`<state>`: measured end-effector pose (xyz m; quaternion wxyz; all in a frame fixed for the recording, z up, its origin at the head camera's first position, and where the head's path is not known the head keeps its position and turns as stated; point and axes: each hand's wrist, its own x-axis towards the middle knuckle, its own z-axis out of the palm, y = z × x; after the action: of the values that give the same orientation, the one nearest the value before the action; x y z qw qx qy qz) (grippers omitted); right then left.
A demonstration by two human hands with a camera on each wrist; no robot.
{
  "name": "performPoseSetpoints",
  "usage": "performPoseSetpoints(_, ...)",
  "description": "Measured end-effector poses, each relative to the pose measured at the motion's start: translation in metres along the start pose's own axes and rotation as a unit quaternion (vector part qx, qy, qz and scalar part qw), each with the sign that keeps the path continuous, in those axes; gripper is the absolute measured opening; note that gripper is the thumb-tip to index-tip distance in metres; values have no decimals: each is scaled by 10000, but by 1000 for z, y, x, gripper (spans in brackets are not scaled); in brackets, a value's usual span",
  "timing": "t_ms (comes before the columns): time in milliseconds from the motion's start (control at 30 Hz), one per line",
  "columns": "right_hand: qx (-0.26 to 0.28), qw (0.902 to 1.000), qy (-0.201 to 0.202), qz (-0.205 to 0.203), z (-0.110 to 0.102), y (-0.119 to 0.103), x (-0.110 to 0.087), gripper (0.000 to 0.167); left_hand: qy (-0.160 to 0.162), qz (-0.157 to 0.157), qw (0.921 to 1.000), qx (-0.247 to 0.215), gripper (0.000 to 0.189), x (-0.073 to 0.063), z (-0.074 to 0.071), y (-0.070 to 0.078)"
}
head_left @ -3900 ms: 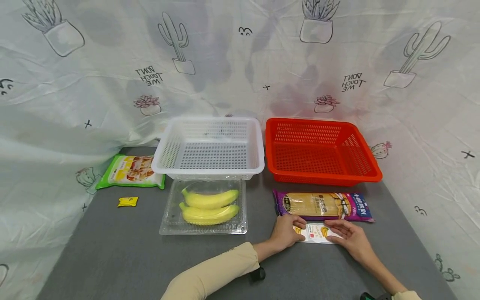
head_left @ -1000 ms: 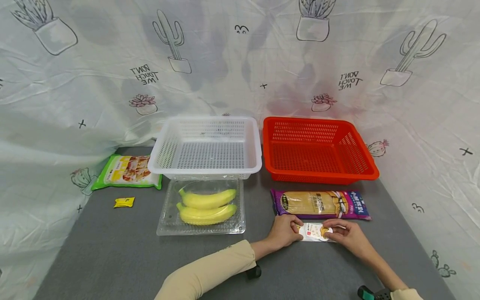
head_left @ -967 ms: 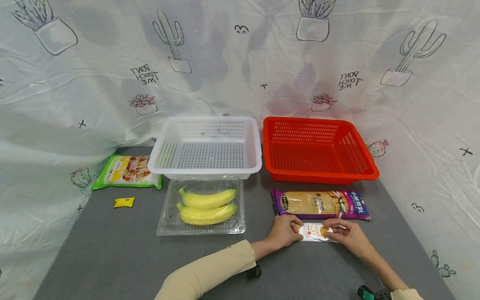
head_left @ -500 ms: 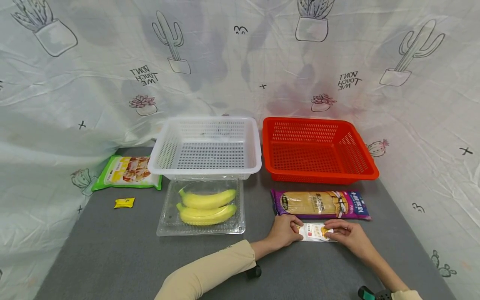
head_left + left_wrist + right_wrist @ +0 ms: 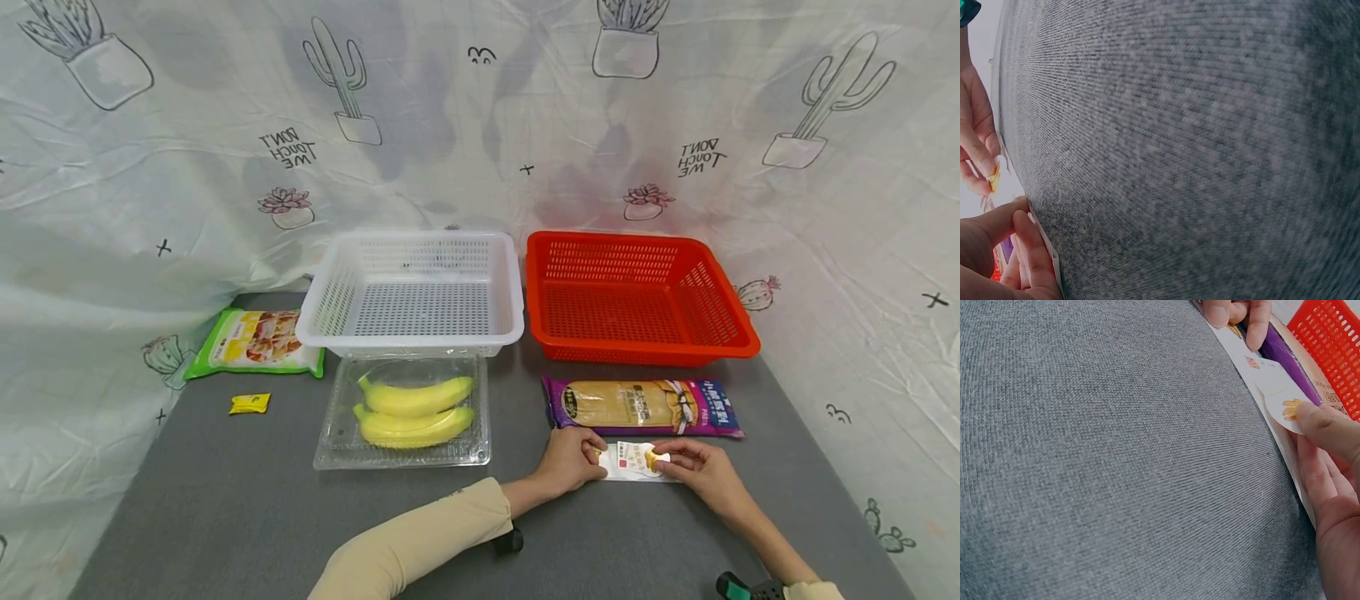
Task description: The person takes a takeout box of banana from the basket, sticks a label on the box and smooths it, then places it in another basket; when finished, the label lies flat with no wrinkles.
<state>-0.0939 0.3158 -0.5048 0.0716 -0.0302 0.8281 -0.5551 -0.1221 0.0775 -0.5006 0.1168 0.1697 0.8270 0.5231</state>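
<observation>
A white label strip (image 5: 613,475) lies on the grey table, its left end pinched by my left hand (image 5: 567,461). My right hand (image 5: 708,475) pinches the right end of a white sticker (image 5: 634,456) with a yellow banana picture, between thumb and fingers. In the right wrist view, that sticker (image 5: 1277,387) stands partly lifted off its backing, tilted, with the backing strip flat beneath it. The left hand's fingertips cover another banana picture at the strip's left end. Just behind both hands lies a purple pasta packet (image 5: 637,407).
Behind stand a white basket (image 5: 412,342) and a red basket (image 5: 652,354), side by side. Two bananas (image 5: 416,425) show in a clear plastic box (image 5: 330,454). A green food bag (image 5: 255,342) and a small yellow packet (image 5: 250,404) lie at the left.
The sticker has come partly up from the strip under my right hand and has shifted slightly right. My left hand has stayed on the strip's left end.
</observation>
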Motion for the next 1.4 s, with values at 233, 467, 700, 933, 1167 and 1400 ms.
performPoseSetpoints(233, 152, 9999, 42, 16, -4, 0, 0, 23, -4, 331, 9994, 116, 22, 2, -2, 1)
performPoseSetpoints(467, 341, 9991, -213, 142, -12, -5, 1, 27, -78, 282, 9992, 278, 23, 4, -2, 3)
performPoseSetpoints(700, 471, 9974, -419, 347, -16, -5, 4, 31, -166, 507, 9980, 337, 16, 1, -4, 8)
performPoseSetpoints(933, 458, 9973, -374, 424, -19, -5, 5, 33, 4, 1013, 9948, 91, 13, -10, -15, 22)
performPoseSetpoints(1167, 342, 9953, -475, 773, -20, -16, 6, 39, 8, 797, 9957, -474, 13, -38, -67, 36)
performPoseSetpoints(1400, 466, 9924, -630, 950, -15, -29, 9, 36, 121, 451, 9967, -666, 16, -72, -139, 24)
